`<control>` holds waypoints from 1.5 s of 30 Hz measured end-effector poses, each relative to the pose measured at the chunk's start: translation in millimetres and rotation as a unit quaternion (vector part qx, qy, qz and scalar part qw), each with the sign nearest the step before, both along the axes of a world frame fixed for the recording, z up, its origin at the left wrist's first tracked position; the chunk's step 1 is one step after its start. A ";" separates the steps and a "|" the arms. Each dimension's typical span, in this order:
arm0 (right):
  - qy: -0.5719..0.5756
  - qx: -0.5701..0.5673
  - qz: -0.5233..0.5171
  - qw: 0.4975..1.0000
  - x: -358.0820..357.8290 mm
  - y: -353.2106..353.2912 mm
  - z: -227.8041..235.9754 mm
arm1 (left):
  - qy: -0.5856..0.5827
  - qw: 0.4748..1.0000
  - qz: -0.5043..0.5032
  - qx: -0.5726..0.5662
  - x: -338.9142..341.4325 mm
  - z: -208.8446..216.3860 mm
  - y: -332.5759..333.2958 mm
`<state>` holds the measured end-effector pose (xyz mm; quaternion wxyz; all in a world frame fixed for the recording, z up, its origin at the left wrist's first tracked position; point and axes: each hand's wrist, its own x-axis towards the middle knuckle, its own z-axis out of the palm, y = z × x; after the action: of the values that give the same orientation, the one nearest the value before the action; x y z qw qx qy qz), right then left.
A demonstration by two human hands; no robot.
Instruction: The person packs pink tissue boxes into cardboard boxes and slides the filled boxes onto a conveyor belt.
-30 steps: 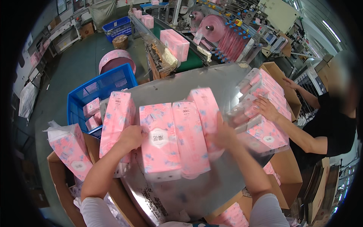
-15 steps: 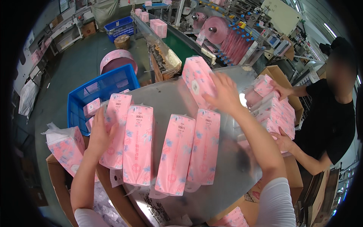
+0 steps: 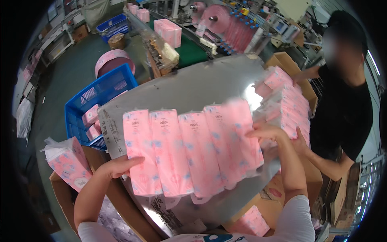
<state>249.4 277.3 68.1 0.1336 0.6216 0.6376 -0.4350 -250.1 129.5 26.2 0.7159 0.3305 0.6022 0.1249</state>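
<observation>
Several long pink tissue packs (image 3: 171,155) with a blue floral print stand side by side in a row over the metal table. My left hand (image 3: 123,164) presses the left end of the row, thumb across the front of the outermost pack. At the right end my right hand (image 3: 268,134) grips the last pack, its thumb on the front face. The row is squeezed between both hands, and most of my fingers are hidden behind the packs. Whether the row rests on the table or is lifted off it I cannot tell.
A metal table (image 3: 193,82) lies beneath. Left are a blue crate (image 3: 100,86) with pink packs and a cardboard box (image 3: 96,161) with a pink pack (image 3: 68,159) on it. Right, a co-worker (image 3: 342,105) handles another row of packs (image 3: 296,109). A conveyor (image 3: 192,56) runs behind.
The separate packs have come together into one tight row. My right hand moved from the far pack down to the row's right end; my left hand moved lower on the left end.
</observation>
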 end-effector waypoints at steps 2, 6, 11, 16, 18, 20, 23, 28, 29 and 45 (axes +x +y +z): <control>0.091 -0.042 -0.161 0.982 10.8 -41.9 -26.2 | -0.031 0.999 0.025 0.011 16.3 -3.6 1.5; 0.312 -0.110 -0.361 0.872 20.1 -96.0 -27.2 | -0.098 0.989 0.104 0.035 30.5 -19.8 -11.3; 0.394 -0.093 -0.472 0.783 57.2 -210.3 -50.1 | -0.136 0.982 0.116 0.064 47.1 -18.8 -43.8; 0.388 0.006 -0.622 0.680 99.7 -353.2 -9.7 | -0.124 0.984 -0.017 0.128 103.8 21.4 -38.6; 0.385 0.052 -0.681 0.621 141.1 -427.1 -1.5 | -0.176 0.964 -0.082 0.181 162.9 47.0 -46.7; 0.382 0.149 -0.702 0.582 183.5 -523.4 7.1 | -0.113 0.949 -0.213 0.201 223.7 57.1 -65.4; 0.451 0.194 -0.676 0.550 218.6 -672.1 28.1 | -0.184 0.893 -0.391 0.129 320.2 51.1 -119.2; 0.362 0.210 -0.774 0.474 182.2 -821.8 -54.1 | -0.220 0.878 -0.423 -0.034 412.3 -77.3 -245.2; 0.275 0.203 -0.829 0.442 170.1 -839.7 -98.2 | -0.190 0.886 -0.422 -0.037 419.4 -110.8 -264.9; -0.213 0.096 -0.490 0.840 237.5 -649.2 -145.9 | 0.145 0.468 -0.578 0.653 581.2 -86.7 -299.4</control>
<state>486.9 -371.9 -77.8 -0.0246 0.9399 0.2445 -0.2372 331.2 -170.0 -60.5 0.1038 0.9881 0.1132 -0.0099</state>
